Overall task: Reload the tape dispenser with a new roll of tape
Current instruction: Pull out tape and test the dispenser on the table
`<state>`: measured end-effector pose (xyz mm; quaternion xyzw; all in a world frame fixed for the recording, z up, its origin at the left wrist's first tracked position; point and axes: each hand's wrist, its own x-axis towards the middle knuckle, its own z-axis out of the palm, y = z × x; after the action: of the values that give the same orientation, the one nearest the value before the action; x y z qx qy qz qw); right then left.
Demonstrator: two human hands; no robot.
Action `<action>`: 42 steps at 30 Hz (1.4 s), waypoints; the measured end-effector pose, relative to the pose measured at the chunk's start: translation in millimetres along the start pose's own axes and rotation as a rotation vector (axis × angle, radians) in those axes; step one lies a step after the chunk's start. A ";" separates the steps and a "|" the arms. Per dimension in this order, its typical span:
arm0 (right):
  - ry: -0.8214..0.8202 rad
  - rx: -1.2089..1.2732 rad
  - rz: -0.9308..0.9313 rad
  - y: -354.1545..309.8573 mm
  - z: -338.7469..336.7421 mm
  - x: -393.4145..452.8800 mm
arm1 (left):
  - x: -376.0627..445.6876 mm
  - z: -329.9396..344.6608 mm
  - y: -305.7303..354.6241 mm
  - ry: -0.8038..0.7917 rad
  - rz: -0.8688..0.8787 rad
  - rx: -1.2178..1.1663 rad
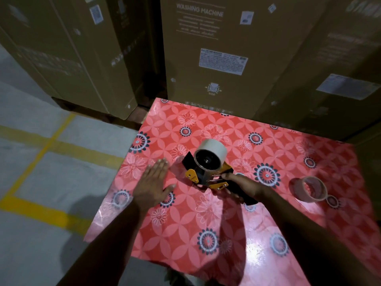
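Note:
A yellow and black tape dispenser stands on the red flowered table. A pale roll of tape sits on its hub, the open side facing me. My right hand is wrapped around the dispenser's black handle, thumb near the metal front. My left hand lies flat on the tablecloth, fingers together and extended, a little left of the dispenser and not touching it. A second roll, thin and nearly see-through, lies on the table to the right.
Tall cardboard boxes marked "washing machine" stand right behind the table and along its right side. To the left is grey floor with yellow painted lines.

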<state>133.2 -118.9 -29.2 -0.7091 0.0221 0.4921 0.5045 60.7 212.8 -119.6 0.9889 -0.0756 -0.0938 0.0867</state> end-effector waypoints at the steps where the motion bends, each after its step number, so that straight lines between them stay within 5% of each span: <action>1: 0.011 -0.005 0.018 5.0 -2.8 -1.7 | -0.1 1.7 1.1 -0.004 -0.001 -0.012; 15: 0.017 0.040 0.072 67.6 -51.2 -43.4 | 4.7 11.0 56.6 -0.058 -0.051 -0.030; 34: 0.017 0.124 0.069 106.8 -84.0 -83.3 | 11.9 25.1 167.5 -0.149 0.137 0.032; 39: 0.141 0.123 0.023 105.2 -84.8 -96.1 | 13.2 25.5 174.9 -0.158 0.124 0.062; 42: 0.305 -0.125 -0.078 83.8 -80.6 -97.9 | 12.7 17.9 161.7 -0.199 0.171 0.061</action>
<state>93.0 -264.9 -16.2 -0.8059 0.0402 0.3595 0.4687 47.9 50.5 -109.0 0.9669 -0.1704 -0.1813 0.0564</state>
